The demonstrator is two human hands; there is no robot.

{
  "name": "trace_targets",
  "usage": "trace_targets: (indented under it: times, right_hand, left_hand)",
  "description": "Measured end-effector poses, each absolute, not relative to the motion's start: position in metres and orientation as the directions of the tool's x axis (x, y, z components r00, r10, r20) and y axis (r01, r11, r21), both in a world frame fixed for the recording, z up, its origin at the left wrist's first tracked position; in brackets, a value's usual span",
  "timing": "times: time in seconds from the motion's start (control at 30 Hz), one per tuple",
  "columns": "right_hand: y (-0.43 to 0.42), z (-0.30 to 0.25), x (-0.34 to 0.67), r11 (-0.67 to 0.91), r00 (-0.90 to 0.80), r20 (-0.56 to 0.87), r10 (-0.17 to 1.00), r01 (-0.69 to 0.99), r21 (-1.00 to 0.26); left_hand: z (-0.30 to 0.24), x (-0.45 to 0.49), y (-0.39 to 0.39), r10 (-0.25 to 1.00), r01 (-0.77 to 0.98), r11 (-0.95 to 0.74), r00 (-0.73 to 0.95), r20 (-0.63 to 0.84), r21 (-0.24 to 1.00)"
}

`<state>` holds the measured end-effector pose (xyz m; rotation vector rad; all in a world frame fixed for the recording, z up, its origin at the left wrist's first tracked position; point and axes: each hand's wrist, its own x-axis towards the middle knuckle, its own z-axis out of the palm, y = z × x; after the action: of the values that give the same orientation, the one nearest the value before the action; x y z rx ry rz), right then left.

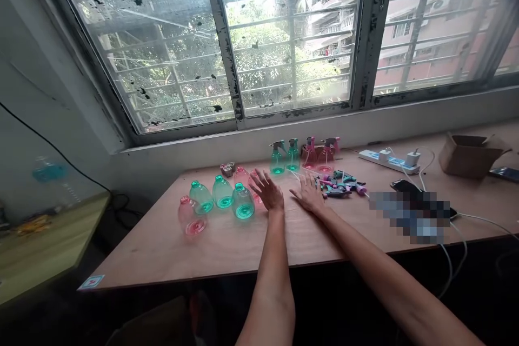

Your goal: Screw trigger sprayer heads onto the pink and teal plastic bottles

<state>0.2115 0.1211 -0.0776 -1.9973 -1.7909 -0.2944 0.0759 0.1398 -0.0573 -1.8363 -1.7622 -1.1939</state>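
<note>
My left hand (267, 190) hovers just above the wooden table (227, 248), fingers spread, holding nothing. It is right beside a green plastic bottle (243, 201) without a cap. My right hand (310, 194) lies flat on the table, fingers stretched toward a pile of spray trigger heads (339, 183). Two more green bottles (222, 192) and a pink bottle (190, 217) stand left of my left hand. Behind my hands stand assembled spray bottles, two green (278, 159) and two pink (324, 154).
A white power strip (385, 161) with a charger lies at the back right, its cables running over the table edge. A cardboard box (466, 154) stands far right. A phone (405, 186) lies near a blurred patch. A window fills the wall behind; a lower table (48, 238) stands left.
</note>
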Motion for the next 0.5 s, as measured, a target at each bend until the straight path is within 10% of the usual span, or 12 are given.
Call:
trace_targets:
  times: [0.5]
  right_hand:
    - [0.153,-0.091,0.224,-0.076,0.161,0.470,0.868,0.978,-0.196]
  left_hand:
    - [-0.062,0.071,0.169,0.723,0.845,-0.046,-0.340,0.601,0.532]
